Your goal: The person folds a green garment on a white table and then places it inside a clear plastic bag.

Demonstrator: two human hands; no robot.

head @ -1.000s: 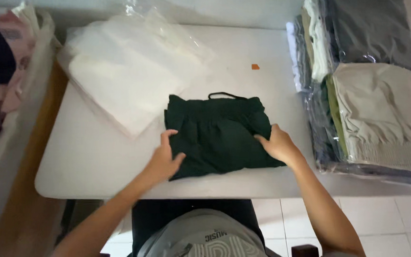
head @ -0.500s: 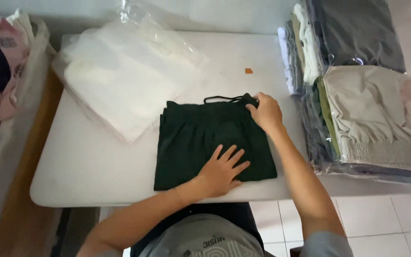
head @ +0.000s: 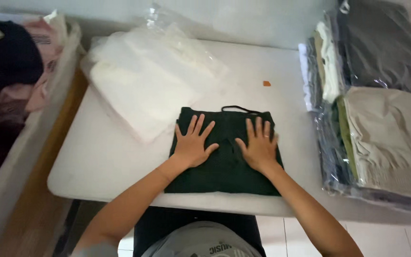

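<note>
My left hand point(head: 192, 145) and right hand point(head: 259, 147) lie flat, fingers spread wide, holding nothing, pressed side by side on the folded dark green cloth garment point(head: 224, 166) (its black drawstring loops out at the far edge). It sits at the near edge of the white table point(head: 105, 166), beside a stack of clear plastic bags point(head: 143, 81).

A big pile of clear plastic bags point(head: 153, 81) lies on the far left of the white table point(head: 101, 162), and they look milky white (all soft and crinkly). On the right sits a stack of bagged clothes point(head: 376, 109), grey, cream and green, in shiny wrap.
</note>
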